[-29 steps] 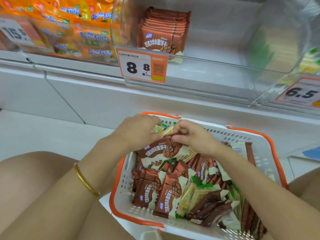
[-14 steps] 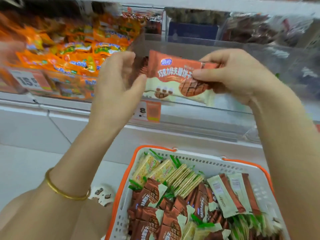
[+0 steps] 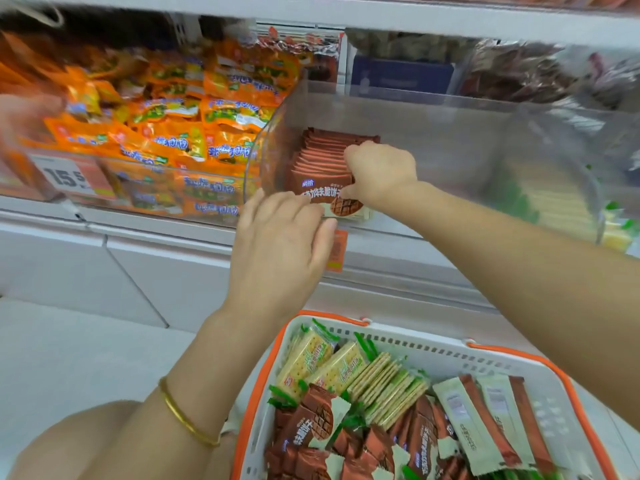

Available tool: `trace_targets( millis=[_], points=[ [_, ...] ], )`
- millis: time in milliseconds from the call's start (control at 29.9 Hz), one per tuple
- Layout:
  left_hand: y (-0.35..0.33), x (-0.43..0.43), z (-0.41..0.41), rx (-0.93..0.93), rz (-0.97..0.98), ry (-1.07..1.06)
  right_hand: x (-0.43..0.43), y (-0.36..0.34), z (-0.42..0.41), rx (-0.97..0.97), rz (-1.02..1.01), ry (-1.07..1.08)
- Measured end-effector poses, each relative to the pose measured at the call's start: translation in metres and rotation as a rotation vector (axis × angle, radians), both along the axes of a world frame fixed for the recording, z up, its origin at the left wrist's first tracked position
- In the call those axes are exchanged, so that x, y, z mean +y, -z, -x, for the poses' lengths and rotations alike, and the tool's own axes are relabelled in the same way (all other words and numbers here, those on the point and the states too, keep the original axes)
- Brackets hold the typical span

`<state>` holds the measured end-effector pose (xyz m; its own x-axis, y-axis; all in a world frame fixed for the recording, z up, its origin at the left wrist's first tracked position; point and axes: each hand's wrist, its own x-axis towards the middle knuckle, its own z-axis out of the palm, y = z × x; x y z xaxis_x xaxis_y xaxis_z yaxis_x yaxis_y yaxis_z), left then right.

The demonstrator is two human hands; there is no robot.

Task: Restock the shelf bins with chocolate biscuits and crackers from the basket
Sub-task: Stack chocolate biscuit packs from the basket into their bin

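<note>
Head view: pale floor point(image 3: 69, 358), white shelf point(image 3: 156, 237), clear bin point(image 3: 467, 140); right hand point(image 3: 381, 174) around biscuit packs point(image 3: 318, 161), left hand point(image 3: 280, 244) seemingly relaxed.

shelf bin point(image 3: 450, 140): clear smooth plastic, glossy
basket point(image 3: 433, 344): perforated plastic, matt
biscuit packs point(image 3: 322, 157): wrapped in glossy film
cracker packs point(image 3: 308, 358): wrapped in clear film
bangle point(image 3: 183, 419): polished metal

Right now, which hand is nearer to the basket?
Left. The left hand is outside the clear bin, above the basket; the right hand is higher, inside it, on the chocolate biscuits.
</note>
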<state>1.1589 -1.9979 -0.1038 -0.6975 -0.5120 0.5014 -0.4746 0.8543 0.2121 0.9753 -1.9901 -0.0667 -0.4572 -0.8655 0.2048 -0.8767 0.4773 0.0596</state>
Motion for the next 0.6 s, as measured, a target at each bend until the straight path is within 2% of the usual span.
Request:
trace_targets(
  millis=[134,234,401,501,602],
  points=[
    [-0.001,-0.001,0.0,0.004,0.029,0.002,-0.007,0.005,-0.003,0.078,-0.086,-0.04],
    [0.001,-0.003,0.0,0.011,0.031,0.007,-0.006,0.006,-0.003,0.142,-0.065,-0.03],
    [0.003,-0.002,-0.001,0.055,0.054,0.029,0.002,0.003,-0.002,0.059,-0.026,0.012],
    [0.001,0.001,-0.006,0.129,0.088,0.071,0.018,-0.014,-0.013,0.018,0.078,0.039],
    [-0.005,0.021,-0.021,0.234,0.15,0.101,0.059,-0.035,-0.037,-0.088,0.319,-0.001]
  ],
)
